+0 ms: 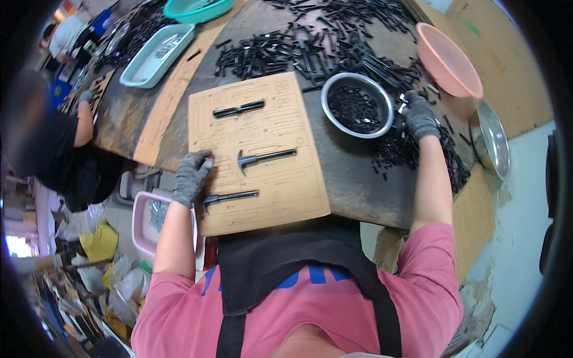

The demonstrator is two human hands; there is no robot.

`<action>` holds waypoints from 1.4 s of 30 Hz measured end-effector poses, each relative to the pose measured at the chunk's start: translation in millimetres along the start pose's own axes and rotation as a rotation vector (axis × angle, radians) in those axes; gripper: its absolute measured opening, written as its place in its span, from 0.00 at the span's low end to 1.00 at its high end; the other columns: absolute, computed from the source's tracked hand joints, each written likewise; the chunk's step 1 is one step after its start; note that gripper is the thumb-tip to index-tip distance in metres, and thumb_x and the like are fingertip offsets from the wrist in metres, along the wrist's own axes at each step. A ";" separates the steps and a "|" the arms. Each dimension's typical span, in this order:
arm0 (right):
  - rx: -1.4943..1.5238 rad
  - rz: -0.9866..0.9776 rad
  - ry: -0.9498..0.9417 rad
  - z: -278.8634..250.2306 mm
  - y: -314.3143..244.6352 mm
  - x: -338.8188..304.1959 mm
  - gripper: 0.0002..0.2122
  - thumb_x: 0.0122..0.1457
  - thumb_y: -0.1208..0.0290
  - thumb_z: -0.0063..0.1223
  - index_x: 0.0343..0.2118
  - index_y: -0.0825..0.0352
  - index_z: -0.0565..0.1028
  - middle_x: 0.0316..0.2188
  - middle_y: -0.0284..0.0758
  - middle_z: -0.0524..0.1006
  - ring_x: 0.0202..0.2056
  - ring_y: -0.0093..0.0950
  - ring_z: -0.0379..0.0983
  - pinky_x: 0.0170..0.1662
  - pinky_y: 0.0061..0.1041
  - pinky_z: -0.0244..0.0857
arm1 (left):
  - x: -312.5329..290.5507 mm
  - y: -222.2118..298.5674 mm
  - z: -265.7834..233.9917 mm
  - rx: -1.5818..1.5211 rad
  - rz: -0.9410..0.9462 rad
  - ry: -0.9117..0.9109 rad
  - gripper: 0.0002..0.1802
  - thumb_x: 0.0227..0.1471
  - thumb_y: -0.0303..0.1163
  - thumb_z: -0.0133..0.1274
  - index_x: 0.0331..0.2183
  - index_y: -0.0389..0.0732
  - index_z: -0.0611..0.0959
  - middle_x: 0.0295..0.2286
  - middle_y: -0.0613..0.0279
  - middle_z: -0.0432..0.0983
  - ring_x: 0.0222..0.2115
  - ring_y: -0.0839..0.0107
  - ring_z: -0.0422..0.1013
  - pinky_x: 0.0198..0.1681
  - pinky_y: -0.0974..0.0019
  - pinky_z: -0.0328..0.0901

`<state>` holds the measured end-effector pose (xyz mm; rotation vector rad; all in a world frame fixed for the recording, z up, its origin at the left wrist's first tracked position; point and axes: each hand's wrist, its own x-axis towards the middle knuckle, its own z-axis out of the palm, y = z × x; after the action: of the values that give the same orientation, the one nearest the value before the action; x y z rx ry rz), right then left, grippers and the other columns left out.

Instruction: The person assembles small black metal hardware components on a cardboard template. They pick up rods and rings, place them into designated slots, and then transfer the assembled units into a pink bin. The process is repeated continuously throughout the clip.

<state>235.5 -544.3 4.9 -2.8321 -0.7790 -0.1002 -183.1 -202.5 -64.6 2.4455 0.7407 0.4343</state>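
Note:
My left hand (192,176), in a grey glove, is curled at the left edge of a brown cardboard sheet (239,134); what lies inside its fingers is hidden. On the sheet lie a short black bar (239,108), a black hammer-shaped piece with a curved claw end (267,157), and a similar hammer-shaped piece (231,196) just below my left hand. My right hand (421,116), also gloved in grey, is closed among small black parts (397,155) to the right of a steel bowl (327,113). A small shiny metal piece (403,99) shows at its fingertips.
Black bar-shaped parts (256,53) are heaped across the table's far side. A pink basin (447,59) and a tilted steel bowl (494,140) stand at right. Teal trays (128,77) are far left, a pink tub (140,224) below the table. A co-worker (54,131) sits at left.

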 end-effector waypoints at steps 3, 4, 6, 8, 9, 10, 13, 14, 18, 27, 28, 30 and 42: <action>0.179 -0.180 0.319 -13.3 -45.6 -8.9 0.13 0.48 0.69 0.51 0.39 0.62 0.71 0.34 0.43 0.73 0.37 0.40 0.70 0.40 0.34 0.63 | -0.6 -0.8 0.2 -0.051 -0.017 -0.006 0.15 0.45 0.36 0.51 0.35 0.39 0.78 0.29 0.50 0.73 0.34 0.56 0.68 0.40 0.61 0.62; 0.162 -0.260 0.285 -15.7 -64.6 -14.9 0.12 0.48 0.68 0.52 0.37 0.62 0.73 0.33 0.42 0.74 0.37 0.39 0.70 0.40 0.33 0.63 | -0.3 -1.7 0.4 -0.068 -0.025 -0.013 0.15 0.45 0.36 0.50 0.35 0.39 0.78 0.29 0.50 0.73 0.34 0.57 0.68 0.40 0.62 0.62; 0.379 -0.531 0.146 -6.5 -110.3 -28.6 0.11 0.47 0.64 0.53 0.32 0.63 0.75 0.31 0.39 0.75 0.35 0.37 0.71 0.39 0.33 0.63 | 0.2 -3.7 1.2 -0.081 -0.044 -0.018 0.15 0.45 0.37 0.51 0.36 0.39 0.78 0.30 0.50 0.73 0.34 0.57 0.68 0.40 0.62 0.62; 0.295 -0.699 -0.088 16.5 -160.5 -42.9 0.14 0.46 0.57 0.51 0.31 0.62 0.75 0.27 0.39 0.75 0.32 0.37 0.71 0.36 0.34 0.63 | 0.1 -5.3 1.7 -0.071 -0.062 -0.039 0.15 0.46 0.34 0.52 0.36 0.36 0.78 0.31 0.52 0.73 0.35 0.61 0.69 0.41 0.64 0.62; 0.442 -0.682 -0.332 28.2 -182.4 -50.8 0.13 0.46 0.58 0.51 0.31 0.62 0.74 0.28 0.40 0.75 0.32 0.37 0.72 0.37 0.34 0.63 | -0.2 -6.0 1.3 -0.068 -0.054 -0.036 0.15 0.46 0.33 0.53 0.37 0.35 0.77 0.32 0.53 0.72 0.35 0.63 0.69 0.41 0.66 0.63; 0.435 -0.597 -0.399 39.9 -202.3 -59.2 0.14 0.47 0.58 0.50 0.32 0.62 0.74 0.29 0.40 0.75 0.33 0.37 0.72 0.38 0.33 0.63 | 0.1 -6.1 1.7 -0.086 -0.079 -0.047 0.15 0.46 0.33 0.53 0.36 0.35 0.77 0.32 0.53 0.72 0.35 0.63 0.69 0.40 0.66 0.63; 0.532 -0.598 -0.427 64.7 -234.7 -77.4 0.12 0.48 0.63 0.50 0.35 0.63 0.73 0.31 0.41 0.75 0.35 0.36 0.71 0.40 0.32 0.64 | -0.6 -5.9 0.4 -0.079 -0.042 -0.035 0.15 0.46 0.33 0.52 0.36 0.35 0.77 0.32 0.53 0.72 0.35 0.63 0.69 0.40 0.66 0.63; 0.464 -0.595 -0.450 70.7 -239.8 -81.1 0.11 0.48 0.64 0.50 0.34 0.62 0.73 0.31 0.40 0.75 0.34 0.37 0.71 0.40 0.32 0.64 | -1.1 -5.4 0.8 -0.132 -0.083 -0.047 0.15 0.47 0.33 0.52 0.36 0.35 0.77 0.32 0.53 0.72 0.35 0.63 0.69 0.40 0.67 0.63; 0.318 -0.704 -0.427 81.2 -241.7 -84.4 0.09 0.47 0.68 0.51 0.32 0.61 0.74 0.28 0.40 0.74 0.33 0.37 0.71 0.38 0.33 0.64 | -2.0 -5.6 -0.1 -0.107 -0.054 -0.047 0.14 0.47 0.33 0.52 0.37 0.36 0.77 0.32 0.53 0.73 0.35 0.63 0.69 0.41 0.66 0.63; 0.225 -0.747 -0.311 76.7 -239.5 -85.0 0.08 0.48 0.69 0.48 0.31 0.62 0.74 0.29 0.40 0.73 0.34 0.38 0.70 0.38 0.34 0.64 | -4.1 1.3 -3.7 -0.069 -0.033 -0.012 0.15 0.46 0.34 0.52 0.36 0.35 0.78 0.33 0.52 0.73 0.36 0.63 0.69 0.41 0.66 0.62; 0.309 -0.749 -0.235 72.4 -230.8 -87.2 0.08 0.48 0.68 0.49 0.32 0.62 0.74 0.29 0.40 0.73 0.34 0.37 0.70 0.38 0.34 0.64 | -5.4 1.5 -4.1 -0.063 -0.062 -0.027 0.15 0.46 0.34 0.52 0.36 0.36 0.78 0.33 0.53 0.73 0.36 0.63 0.69 0.41 0.66 0.62; 0.454 -0.736 -0.070 63.2 -207.8 -97.3 0.10 0.49 0.66 0.49 0.34 0.62 0.73 0.29 0.39 0.73 0.34 0.36 0.70 0.38 0.33 0.64 | -6.2 -0.1 -3.7 -0.062 -0.044 -0.022 0.14 0.47 0.34 0.51 0.37 0.36 0.77 0.33 0.55 0.73 0.37 0.64 0.69 0.43 0.67 0.62; -0.219 -0.039 -0.055 17.2 45.7 -89.5 0.28 0.43 0.61 0.57 0.48 0.63 0.64 0.48 0.41 0.65 0.48 0.38 0.63 0.50 0.32 0.58 | -7.0 0.4 -8.5 -0.421 -0.196 0.003 0.13 0.48 0.27 0.51 0.38 0.36 0.76 0.35 0.60 0.73 0.37 0.72 0.67 0.43 0.71 0.61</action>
<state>182.2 -623.7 -30.6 -3.0371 -0.8859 -0.1216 -192.3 -203.5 -58.5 1.9619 0.7906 0.4641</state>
